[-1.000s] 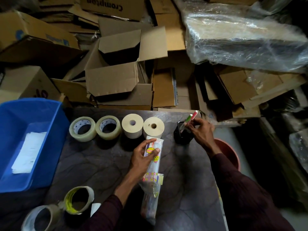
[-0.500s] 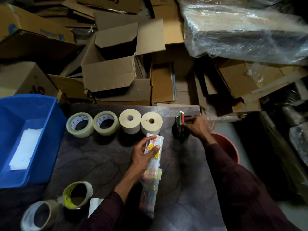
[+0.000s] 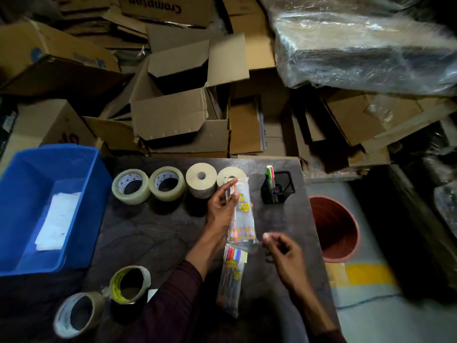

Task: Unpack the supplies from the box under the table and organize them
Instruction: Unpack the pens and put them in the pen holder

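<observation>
Judging from the worktop [image 3: 158,233], I put the job past halfway: a row of rolls [image 3: 167,183] stood along the far edge, and a few pens [image 3: 270,175] were in the black holder [image 3: 268,198]. The left hand [image 3: 222,209] held a pen pack [image 3: 243,214] raised, fingers wrapped round it. The right hand [image 3: 284,251] was curled at its lower end, too blurred to tell whether it pinched. A second pack [image 3: 231,280] and two loose tape rolls [image 3: 129,283] lay unsorted nearer me. The way to the holder looked open.
</observation>
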Available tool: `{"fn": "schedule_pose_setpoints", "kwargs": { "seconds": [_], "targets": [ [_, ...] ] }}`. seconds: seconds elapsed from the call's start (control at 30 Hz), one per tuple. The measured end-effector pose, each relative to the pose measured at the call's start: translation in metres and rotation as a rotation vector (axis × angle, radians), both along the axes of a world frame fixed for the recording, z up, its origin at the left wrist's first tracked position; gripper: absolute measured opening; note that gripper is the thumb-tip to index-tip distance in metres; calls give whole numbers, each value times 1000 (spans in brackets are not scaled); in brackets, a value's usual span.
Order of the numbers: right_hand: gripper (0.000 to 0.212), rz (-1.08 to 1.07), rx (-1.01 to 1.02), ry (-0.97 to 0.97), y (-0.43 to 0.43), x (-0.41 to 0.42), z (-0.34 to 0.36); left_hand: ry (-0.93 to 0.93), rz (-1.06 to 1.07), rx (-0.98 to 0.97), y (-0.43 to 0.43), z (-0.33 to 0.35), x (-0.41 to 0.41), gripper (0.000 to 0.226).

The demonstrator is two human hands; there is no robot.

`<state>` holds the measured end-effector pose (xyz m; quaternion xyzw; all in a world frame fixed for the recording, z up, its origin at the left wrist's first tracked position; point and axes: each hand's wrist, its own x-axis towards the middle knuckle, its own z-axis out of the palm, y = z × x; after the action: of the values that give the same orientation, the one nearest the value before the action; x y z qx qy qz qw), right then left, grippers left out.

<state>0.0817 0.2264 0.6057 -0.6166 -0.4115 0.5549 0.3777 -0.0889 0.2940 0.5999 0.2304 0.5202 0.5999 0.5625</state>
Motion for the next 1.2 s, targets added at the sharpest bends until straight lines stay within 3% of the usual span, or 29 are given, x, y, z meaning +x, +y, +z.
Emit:
{"fn": "schedule_pose_setpoints", "kwargs": {
  "seconds": [0.13, 0.2, 0.43, 0.57, 0.63, 0.8, 0.97, 1.2],
  "targets": [
    [11, -7, -226, 314, -42, -16, 2, -145, 96, -1, 6, 14, 5, 39],
    [19, -38, -219, 416, -51, -24, 6, -152, 105, 12, 7, 20, 9, 42],
    [24, -270, 26, 414, -37, -39, 21, -243, 57, 48, -2, 28, 22, 50],
    [21, -487, 44, 393, -32, -44, 24, -252, 75, 53, -8, 35, 25, 53],
    [21, -591, -27, 522, -31, -44, 24, -250, 68, 50, -10, 37, 22, 52],
    [26, -499, -101, 747, -29, -41, 42, -219, 70, 60, -13, 38, 16, 53],
    [19, -386, -78, 671, -34, -49, 46, -197, 71, 87, -16, 38, 13, 51],
    [17, -338, 126, 242, -36, -56, 33, -126, 10, 123, -19, 37, 14, 49]
  ]
}}
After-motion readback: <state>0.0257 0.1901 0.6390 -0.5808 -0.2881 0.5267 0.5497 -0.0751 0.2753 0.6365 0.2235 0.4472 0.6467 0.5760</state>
